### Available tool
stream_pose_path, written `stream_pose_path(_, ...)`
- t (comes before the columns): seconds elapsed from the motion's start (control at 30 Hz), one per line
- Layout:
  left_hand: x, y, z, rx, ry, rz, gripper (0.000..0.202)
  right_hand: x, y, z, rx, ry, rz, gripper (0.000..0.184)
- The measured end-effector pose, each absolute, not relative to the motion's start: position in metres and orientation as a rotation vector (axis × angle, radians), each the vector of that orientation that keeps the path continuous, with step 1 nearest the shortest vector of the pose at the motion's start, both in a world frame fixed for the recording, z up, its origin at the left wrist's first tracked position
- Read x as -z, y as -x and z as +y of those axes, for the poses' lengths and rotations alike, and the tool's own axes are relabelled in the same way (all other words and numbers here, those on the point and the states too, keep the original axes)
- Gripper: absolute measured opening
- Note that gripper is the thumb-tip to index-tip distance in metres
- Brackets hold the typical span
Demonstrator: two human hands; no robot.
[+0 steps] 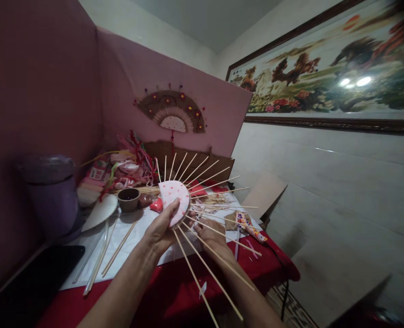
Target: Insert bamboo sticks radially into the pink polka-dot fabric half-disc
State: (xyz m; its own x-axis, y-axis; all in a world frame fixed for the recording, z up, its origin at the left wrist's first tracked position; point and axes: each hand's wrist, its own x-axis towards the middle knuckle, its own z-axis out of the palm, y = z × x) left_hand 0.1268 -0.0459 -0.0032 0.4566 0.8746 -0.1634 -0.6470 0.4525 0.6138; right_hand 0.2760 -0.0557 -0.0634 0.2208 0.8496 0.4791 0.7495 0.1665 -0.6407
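A pink half-round fan base (175,198) with red dots is gripped in my left hand (162,228), the thumb lying across its face. Thin bamboo sticks (210,176) spread out from its curved edge like rays, pointing up, right and down toward me. Just behind the lower right sticks is my right hand (210,233), its fingers closed together close to the curved edge. Sticks cover part of those fingers, and what they pinch cannot be made out.
On the table lie a brown cup (129,199), loose sticks (119,249), a glue gun (251,228), a white half-round piece (101,212) and piled ribbons (130,166). A purple bin (53,200) stands left. A finished fan (172,111) hangs on the pink board.
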Motion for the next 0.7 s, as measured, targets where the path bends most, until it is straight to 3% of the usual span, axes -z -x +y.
stream_pose_path(0.07,0.005,-0.127,-0.042,-1.097,-0.482,0.535,0.013,0.055,-0.271,-0.064,-0.027,1.579,-1.665,0.007)
stream_pose_path(0.17,0.009,-0.128,-0.037,-1.292,-0.454,0.579,0.011,0.051,-0.26,-0.083,-0.161,1.376,-1.604,0.015)
stream_pose_path(0.3,0.01,-0.131,-0.037,-1.389,-0.432,0.548,0.016,0.057,-0.237,-0.107,-1.15,1.091,-1.174,0.022)
stream_pose_path(0.37,0.009,-0.135,-0.041,-1.4,-0.408,0.549,0.018,0.059,-0.224,-0.114,-1.41,0.926,-0.924,0.029)
stream_pose_path(0.7,0.019,-0.136,-0.056,-1.179,-0.507,0.656,0.04,0.05,-0.19,-0.101,-1.227,0.67,-0.657,0.027)
